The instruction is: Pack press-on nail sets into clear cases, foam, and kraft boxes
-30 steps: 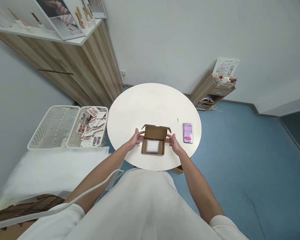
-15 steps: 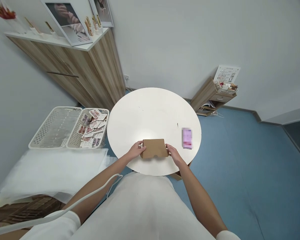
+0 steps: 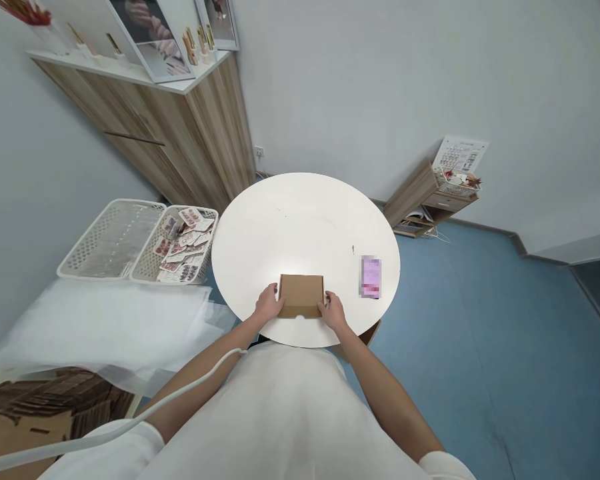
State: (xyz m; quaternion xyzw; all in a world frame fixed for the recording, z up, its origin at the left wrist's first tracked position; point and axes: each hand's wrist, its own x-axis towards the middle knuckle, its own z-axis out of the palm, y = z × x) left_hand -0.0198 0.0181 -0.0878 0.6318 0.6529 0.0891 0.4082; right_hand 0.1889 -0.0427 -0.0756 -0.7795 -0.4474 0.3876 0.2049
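Observation:
A closed brown cardboard box lies near the front edge of the round white table. At its left side, my left hand grips the edge, thumb at the near left corner. My right hand holds the right side, with the thumb at the front right corner and fingers bent beside it. A small notch shows in the middle of the box's front edge. To the right of the box lies a blurred pink-purple item.
Left of the table are two white baskets, one with clear items, one with printed cards. Translucent sheets lie below them, above stacked brown cardboard. A wood cabinet and small shelf stand behind. A white cable crosses my left arm.
The box has shifted slightly left and now sits straighter, its front side facing me. My right hand has moved left with it, its thumb now at the front corner.

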